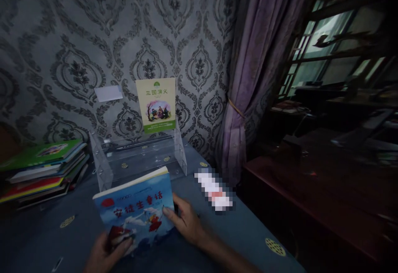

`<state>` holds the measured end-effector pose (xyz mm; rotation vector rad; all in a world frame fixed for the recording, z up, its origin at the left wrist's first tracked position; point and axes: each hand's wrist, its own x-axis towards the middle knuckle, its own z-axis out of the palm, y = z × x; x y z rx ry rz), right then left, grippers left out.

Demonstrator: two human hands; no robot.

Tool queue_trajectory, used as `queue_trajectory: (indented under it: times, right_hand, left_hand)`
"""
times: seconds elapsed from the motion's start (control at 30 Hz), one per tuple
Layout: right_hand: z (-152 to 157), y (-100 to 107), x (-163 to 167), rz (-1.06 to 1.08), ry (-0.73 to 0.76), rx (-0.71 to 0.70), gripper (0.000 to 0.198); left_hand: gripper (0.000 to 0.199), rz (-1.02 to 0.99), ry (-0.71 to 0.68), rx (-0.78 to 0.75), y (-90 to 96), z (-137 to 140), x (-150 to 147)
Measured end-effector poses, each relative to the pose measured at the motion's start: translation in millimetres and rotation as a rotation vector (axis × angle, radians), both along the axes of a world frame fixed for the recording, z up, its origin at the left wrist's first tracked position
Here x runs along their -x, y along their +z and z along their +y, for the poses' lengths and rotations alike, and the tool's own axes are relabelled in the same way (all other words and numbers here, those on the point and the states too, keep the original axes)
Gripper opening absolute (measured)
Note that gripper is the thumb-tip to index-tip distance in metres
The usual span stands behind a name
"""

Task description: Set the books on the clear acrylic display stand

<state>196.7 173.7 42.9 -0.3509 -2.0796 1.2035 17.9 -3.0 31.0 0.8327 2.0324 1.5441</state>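
Observation:
A blue picture book (139,211) with red lettering is held up, cover toward me, between both hands. My left hand (107,252) grips its lower left part, thumb across the cover. On the right edge, my right hand (186,219) has its thumb on the front and its fingers behind. Just beyond the book stands a clear tiered acrylic rack (137,157). Its top back tier carries a cream and green book (158,106) standing upright, with a painted scene on its cover.
A stack of books (46,169), a green one on top, lies at the left of the blue-covered table (242,240). A blurred-out white and red item (214,190) lies right of the rack. Behind are a patterned wall and a tied purple curtain (248,78).

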Motion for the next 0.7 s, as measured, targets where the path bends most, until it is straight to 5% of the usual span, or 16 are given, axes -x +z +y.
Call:
queue_trajectory:
  times: [0.27, 0.47, 0.7]
  right_hand:
    - [13, 19, -5, -0.1, 0.261, 0.177, 0.038]
    - [11, 4, -7, -0.035, 0.117, 0.16, 0.029]
    - [7, 9, -22, -0.116, 0.157, 0.095, 0.019]
  left_hand:
    - [0.056, 0.226, -0.145, 0.079, 11.2, -7, 19]
    - [0.046, 0.429, -0.152, 0.109, 16.4, -8, 23]
    - [0.047, 0.403, -0.223, 0.151, 20.4, 0, 15]
